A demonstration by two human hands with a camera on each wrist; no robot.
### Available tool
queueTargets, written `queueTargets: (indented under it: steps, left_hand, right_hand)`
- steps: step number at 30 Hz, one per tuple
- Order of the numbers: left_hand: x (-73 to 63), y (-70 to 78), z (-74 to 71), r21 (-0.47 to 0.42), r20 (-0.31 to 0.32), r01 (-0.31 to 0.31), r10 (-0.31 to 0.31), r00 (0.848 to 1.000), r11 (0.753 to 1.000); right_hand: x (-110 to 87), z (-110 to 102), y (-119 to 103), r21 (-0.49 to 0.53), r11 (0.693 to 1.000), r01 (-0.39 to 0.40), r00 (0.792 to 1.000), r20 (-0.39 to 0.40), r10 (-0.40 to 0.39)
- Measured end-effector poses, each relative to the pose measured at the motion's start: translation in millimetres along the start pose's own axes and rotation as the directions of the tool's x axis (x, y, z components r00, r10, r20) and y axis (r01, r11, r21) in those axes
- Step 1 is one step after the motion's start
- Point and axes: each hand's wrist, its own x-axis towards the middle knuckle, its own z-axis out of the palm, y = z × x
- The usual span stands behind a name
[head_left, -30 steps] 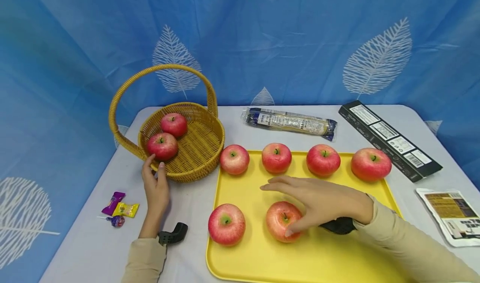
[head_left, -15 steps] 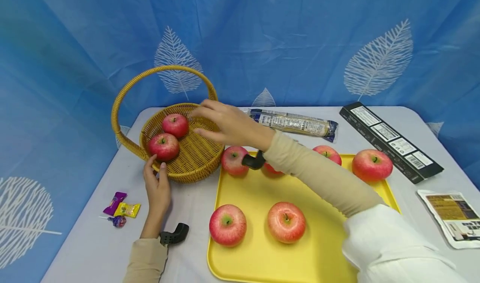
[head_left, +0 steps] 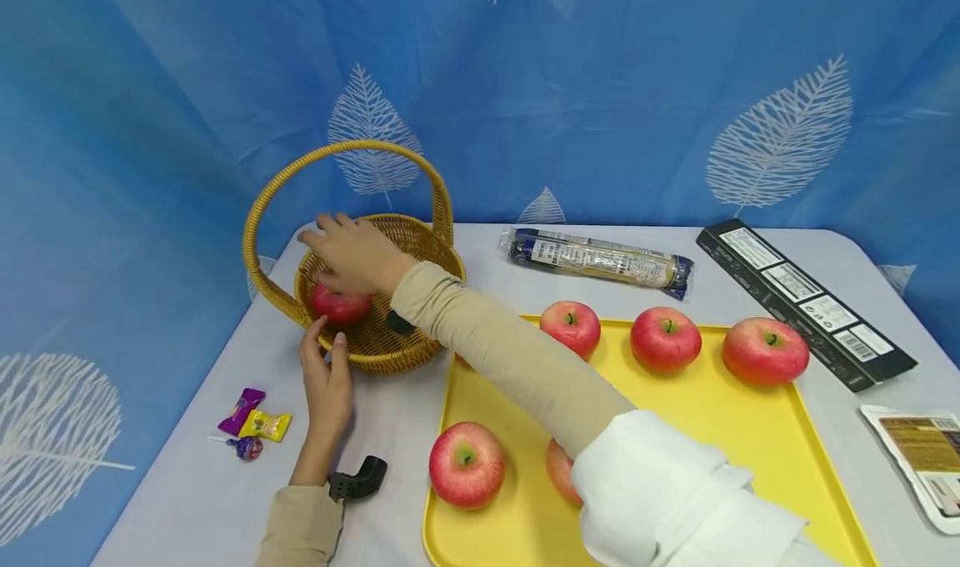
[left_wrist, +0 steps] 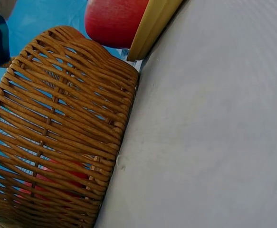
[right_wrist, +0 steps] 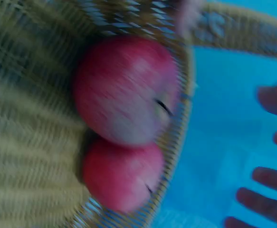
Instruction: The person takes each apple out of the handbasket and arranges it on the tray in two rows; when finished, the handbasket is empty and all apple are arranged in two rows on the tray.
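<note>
Five apples (head_left: 467, 464) show on the one tray (head_left: 720, 417) in the head view, one partly behind the right sleeve (head_left: 517, 367). There, just one apple shows in the basket (head_left: 405, 358), under the right hand (head_left: 356, 254), whose fingers are spread and grip nothing. The right wrist view reveals two, touching. The left hand (head_left: 328, 379) rests at the basket's near rim, fingers loosely extended. The counter (head_left: 187, 509) also bears two sweets (head_left: 267, 425), one lollipop (head_left: 249, 448), one packet (head_left: 600, 258), one box (head_left: 802, 300) and one pouch (head_left: 922, 459).
</note>
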Motion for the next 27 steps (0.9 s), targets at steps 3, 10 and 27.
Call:
queueTargets:
  steps: [3, 10, 27]
  left_hand:
    - [-0.5, 1.2, 3.1, -0.008, 0.012, -0.01, 0.01, 1.0, 1.0]
    - [-2.4, 6.7, 5.9, 0.002, 0.017, -0.005, 0.005, 1.0, 1.0]
    - [-1.4, 2.9, -2.2, 0.023, 0.011, 0.004, -0.004, 1.0, 1.0]
  right_hand:
    - [-3.2, 20.2, -0.2, 0.14, 0.99, -0.033, 0.984, 0.176, 0.008]
    - [-13.7, 60.2, 18.3, 0.63, 0.727, -0.273, 0.915, 0.404, -0.007]
    - [-28.2, 38.0, 27.0, 0.735, 0.639, -0.228, 0.942, 0.333, -0.047]
